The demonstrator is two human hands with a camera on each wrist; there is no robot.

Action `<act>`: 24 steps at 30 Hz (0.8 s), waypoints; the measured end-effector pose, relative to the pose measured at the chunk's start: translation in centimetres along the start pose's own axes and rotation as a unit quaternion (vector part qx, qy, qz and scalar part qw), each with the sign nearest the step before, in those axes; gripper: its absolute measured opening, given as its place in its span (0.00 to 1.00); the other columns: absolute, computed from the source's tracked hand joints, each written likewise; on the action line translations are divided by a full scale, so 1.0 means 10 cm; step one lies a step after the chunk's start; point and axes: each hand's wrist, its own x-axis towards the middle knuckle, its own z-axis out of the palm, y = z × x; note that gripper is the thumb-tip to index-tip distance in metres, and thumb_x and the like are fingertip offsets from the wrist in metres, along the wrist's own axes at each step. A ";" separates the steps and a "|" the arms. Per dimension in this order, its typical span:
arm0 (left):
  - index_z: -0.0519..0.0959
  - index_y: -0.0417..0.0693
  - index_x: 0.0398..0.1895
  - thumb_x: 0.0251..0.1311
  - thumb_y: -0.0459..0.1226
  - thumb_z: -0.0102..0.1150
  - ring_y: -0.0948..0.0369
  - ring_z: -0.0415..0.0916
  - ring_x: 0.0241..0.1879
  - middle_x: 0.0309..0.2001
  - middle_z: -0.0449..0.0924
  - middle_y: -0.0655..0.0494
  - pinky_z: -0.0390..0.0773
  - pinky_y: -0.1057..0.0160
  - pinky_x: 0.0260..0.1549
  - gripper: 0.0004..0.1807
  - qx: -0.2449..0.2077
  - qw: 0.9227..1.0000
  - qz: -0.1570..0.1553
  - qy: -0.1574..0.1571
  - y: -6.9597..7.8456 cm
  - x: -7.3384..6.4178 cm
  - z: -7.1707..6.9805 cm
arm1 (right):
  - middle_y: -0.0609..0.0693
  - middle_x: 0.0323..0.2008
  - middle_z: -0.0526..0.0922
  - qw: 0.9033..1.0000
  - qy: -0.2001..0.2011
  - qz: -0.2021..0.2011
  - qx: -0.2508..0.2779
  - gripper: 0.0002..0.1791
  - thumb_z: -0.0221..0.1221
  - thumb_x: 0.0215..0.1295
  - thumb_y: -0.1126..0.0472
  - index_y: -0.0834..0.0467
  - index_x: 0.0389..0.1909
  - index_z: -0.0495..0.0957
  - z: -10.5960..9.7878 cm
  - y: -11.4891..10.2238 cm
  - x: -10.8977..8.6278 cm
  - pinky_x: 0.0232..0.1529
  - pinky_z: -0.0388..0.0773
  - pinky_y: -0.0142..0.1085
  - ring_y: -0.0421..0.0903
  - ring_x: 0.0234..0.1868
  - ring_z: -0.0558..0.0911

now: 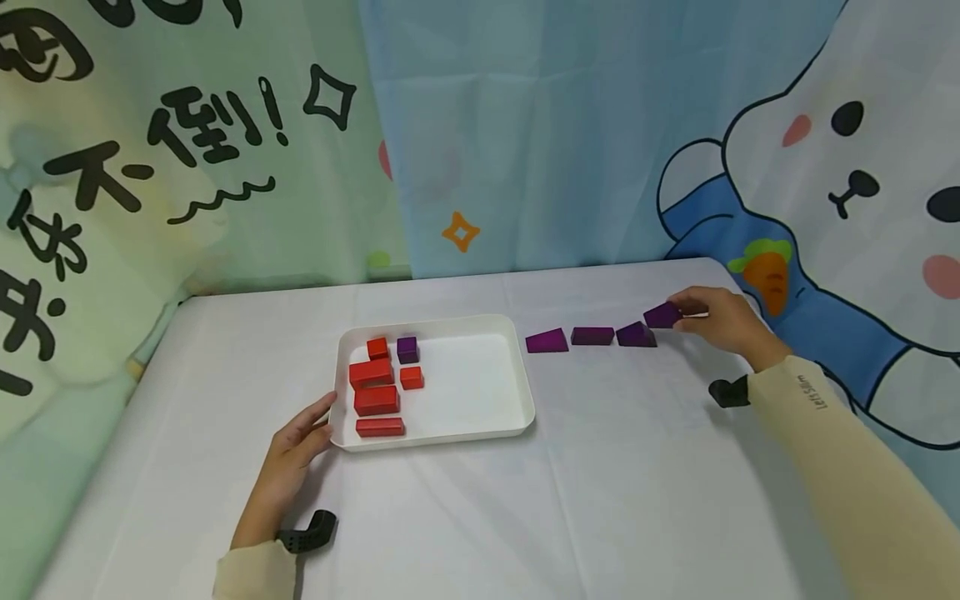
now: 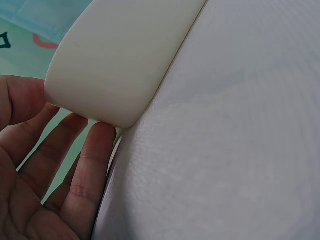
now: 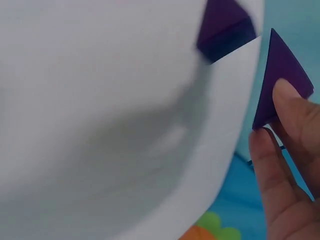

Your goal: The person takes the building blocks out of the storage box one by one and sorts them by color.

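My right hand (image 1: 723,321) pinches a dark purple wedge-shaped block (image 1: 662,315) between thumb and fingers, close by the right end of a row of purple blocks. That row holds a magenta-purple block (image 1: 547,341), a longer purple block (image 1: 592,336) and a dark purple block (image 1: 636,335). In the right wrist view, the pinched block (image 3: 282,80) shows a triangular face beside another purple block (image 3: 225,32). At the left, my left hand (image 1: 296,442) touches the side of a white tray (image 1: 465,436), its fairly straight fingertips (image 2: 100,132) against the tray's corner.
Several red blocks (image 1: 377,400) and a small purple cube (image 1: 407,350) lie in the tray's left half. White cloth (image 1: 480,517) covers the table. Behind it hangs a printed curtain (image 1: 525,133) with a cartoon figure on the right. Black bands sit on both wrists.
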 end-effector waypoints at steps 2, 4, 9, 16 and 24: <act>0.67 0.39 0.82 0.81 0.32 0.50 0.41 0.64 0.79 0.82 0.63 0.41 0.73 0.68 0.65 0.29 -0.002 1.000 -0.002 0.000 -0.01 0.00 -0.01 | 0.81 0.64 0.75 1.000 0.005 0.001 -0.005 0.23 0.60 0.76 0.74 0.78 0.68 0.70 0.02 0.09 0.00 0.69 0.68 0.70 0.77 0.66 0.72; 0.67 0.38 0.82 0.80 0.31 0.50 0.40 0.64 0.79 0.82 0.63 0.40 0.73 0.72 0.62 0.29 -0.005 1.000 0.001 0.000 -0.01 -0.01 -0.01 | 0.81 0.64 0.75 1.000 0.008 0.006 -0.006 0.23 0.60 0.76 0.75 0.78 0.67 0.70 0.06 0.16 0.00 0.70 0.67 0.70 0.77 0.66 0.72; 0.67 0.36 0.81 0.80 0.31 0.49 0.39 0.64 0.79 0.82 0.63 0.38 0.73 0.76 0.58 0.29 -0.007 1.000 0.015 0.000 -0.01 -0.02 -0.01 | 0.82 0.61 0.75 1.000 0.016 0.017 -0.010 0.22 0.59 0.73 0.77 0.79 0.65 0.71 0.15 0.27 0.02 0.70 0.65 0.71 0.78 0.64 0.73; 0.67 0.35 0.81 0.80 0.31 0.49 0.38 0.65 0.78 0.81 0.64 0.37 0.74 0.77 0.56 0.28 -0.003 1.000 0.029 0.000 0.00 0.00 -0.01 | 0.82 0.61 0.74 0.999 0.011 0.033 -0.014 0.24 0.61 0.71 0.78 0.79 0.65 0.71 0.19 0.31 0.01 0.69 0.66 0.72 0.78 0.63 0.72; 0.68 0.34 0.80 0.79 0.29 0.50 0.39 0.67 0.77 0.80 0.65 0.37 0.75 0.76 0.56 0.28 -0.021 0.999 0.032 0.005 -0.05 0.04 0.00 | 0.81 0.73 0.62 0.999 -0.019 0.025 -0.019 0.30 0.46 0.70 0.82 0.75 0.74 0.65 -0.02 0.00 0.01 0.69 0.67 0.71 0.81 0.72 0.63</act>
